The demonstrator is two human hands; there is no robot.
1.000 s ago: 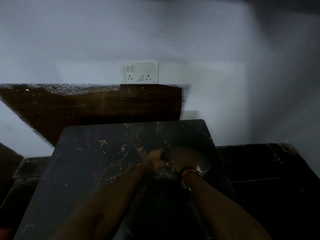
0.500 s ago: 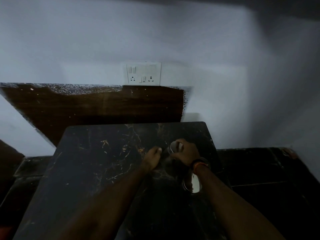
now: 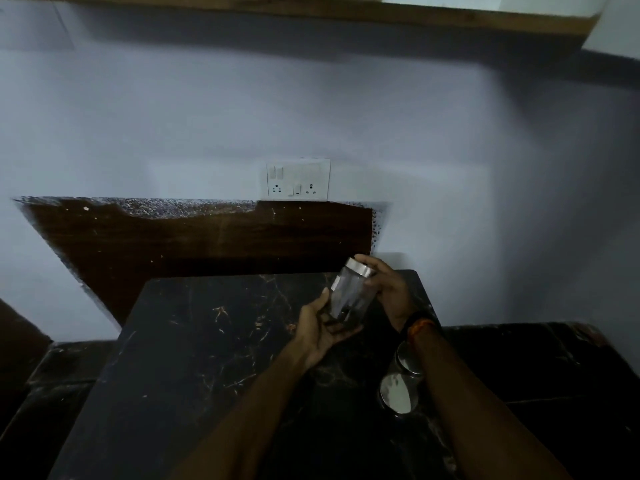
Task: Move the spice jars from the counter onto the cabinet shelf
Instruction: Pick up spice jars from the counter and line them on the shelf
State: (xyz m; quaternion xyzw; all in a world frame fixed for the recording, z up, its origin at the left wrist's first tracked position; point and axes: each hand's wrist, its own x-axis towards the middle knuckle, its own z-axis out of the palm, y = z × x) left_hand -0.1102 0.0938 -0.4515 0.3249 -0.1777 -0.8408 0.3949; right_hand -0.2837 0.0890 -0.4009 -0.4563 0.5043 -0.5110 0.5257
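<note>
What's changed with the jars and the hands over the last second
The glass jar has come up off the dark counter and now tilts in the air, left hand cupping its base, right hand at its steel lid. The view tipped upward, revealing a wooden shelf. Two lidded jars remain on the counter.

Home kitchen (marble counter, spice jars).

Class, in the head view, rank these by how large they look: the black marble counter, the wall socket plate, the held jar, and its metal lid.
1. Black marble counter
2. Wall socket plate
3. Held jar; it appears close in size to the plate and is nearer the camera, so this order is unsure
4. Metal lid
</note>
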